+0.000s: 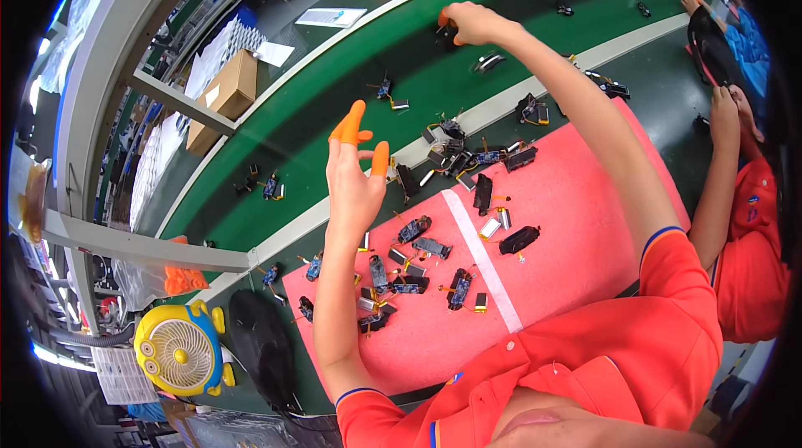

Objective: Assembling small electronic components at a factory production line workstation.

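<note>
My right hand point(478, 24) reaches far over the green conveyor belt point(317, 126), its fingers closed on a small dark part point(449, 32) whose kind I cannot make out. Orange finger cots cover fingertips on both hands. My left hand point(355, 185) hovers near the belt's close edge, fingers stretched apart, holding nothing. Beyond its fingertips lies a small circuit board with a silver battery point(401, 104) on the belt. Under my arms, a pink mat point(576, 222) carries several black electronic assemblies point(520, 239) with wires and batteries. More assemblies point(455, 160) are heaped along the mat's far edge.
A yellow and blue fan point(180, 352) and a black bag-like item point(259, 344) stand left of the mat. A metal frame point(83, 114) rises at left, near a cardboard box point(224, 97). Another person's arm point(723, 172) works at right; other hands show across the belt.
</note>
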The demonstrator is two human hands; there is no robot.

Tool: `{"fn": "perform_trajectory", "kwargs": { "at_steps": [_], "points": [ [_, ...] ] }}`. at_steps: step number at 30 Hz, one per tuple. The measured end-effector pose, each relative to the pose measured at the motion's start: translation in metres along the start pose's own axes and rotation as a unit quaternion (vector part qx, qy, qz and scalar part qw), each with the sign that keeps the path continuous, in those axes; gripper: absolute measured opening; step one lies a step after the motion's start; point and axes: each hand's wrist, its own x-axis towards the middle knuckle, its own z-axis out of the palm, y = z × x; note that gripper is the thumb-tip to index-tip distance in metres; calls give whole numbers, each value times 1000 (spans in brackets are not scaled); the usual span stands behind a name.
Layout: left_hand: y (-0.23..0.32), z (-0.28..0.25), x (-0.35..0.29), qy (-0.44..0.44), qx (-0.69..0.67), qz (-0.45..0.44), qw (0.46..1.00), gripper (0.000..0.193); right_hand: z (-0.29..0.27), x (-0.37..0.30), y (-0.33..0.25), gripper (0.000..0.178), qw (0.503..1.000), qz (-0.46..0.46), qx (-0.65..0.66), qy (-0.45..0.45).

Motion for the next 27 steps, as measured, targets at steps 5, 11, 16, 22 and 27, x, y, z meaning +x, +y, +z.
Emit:
{"fn": "perform_trajectory", "kwargs": {
  "at_steps": [5, 11, 16, 22, 27],
  "points": [
    [-6, 11, 1, -37, 7, 45, 998, 54, 66, 29, 62, 29, 979, -25, -183, 85],
    [-18, 15, -8, -39, 41, 71, 996, 47, 42, 11, -43, 31, 973, 49, 219, 58],
    [-5, 33, -6, 167, 192, 113, 960, 43, 47, -63, -130, 35, 871, 61, 487, -5],
    [19, 5, 0, 132, -277, -49, 951, 36, 40, -96, -159, 34, 868, -49, 491, 54],
    [-3, -1, 5, 98, -452, -94, 882, 35, 47, -102, -155, 36, 817, -69, 567, -78]
  ]
}}
